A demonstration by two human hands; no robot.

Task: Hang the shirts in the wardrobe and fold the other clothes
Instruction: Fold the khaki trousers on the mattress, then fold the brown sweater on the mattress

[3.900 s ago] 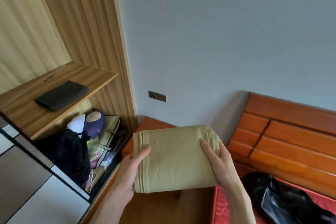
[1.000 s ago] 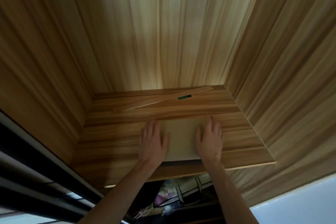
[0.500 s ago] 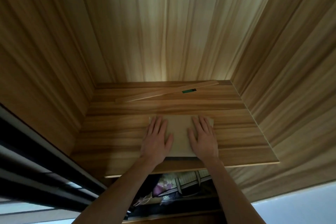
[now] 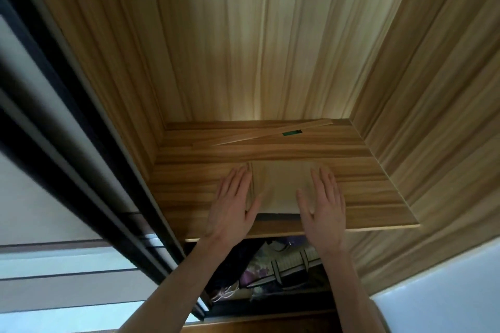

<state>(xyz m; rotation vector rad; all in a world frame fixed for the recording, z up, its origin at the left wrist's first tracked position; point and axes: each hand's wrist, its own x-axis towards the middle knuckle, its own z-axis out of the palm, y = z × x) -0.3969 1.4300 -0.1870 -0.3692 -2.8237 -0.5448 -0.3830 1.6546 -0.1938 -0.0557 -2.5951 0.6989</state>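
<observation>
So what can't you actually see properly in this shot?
- Head view: the dark item under the folded tan cloth shows only as a sliver.
- The cloth's side edges lie under the left hand and right hand.
- The shelf hides most of the bags below.

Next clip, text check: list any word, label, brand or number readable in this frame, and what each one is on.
No text can be read in this frame.
Green sticker on the loose wooden strip at the back of the shelf: too small and blurred to read, if it carries print at all.
Folded tan garment under the left hand and right hand: no tag or print shows.
</observation>
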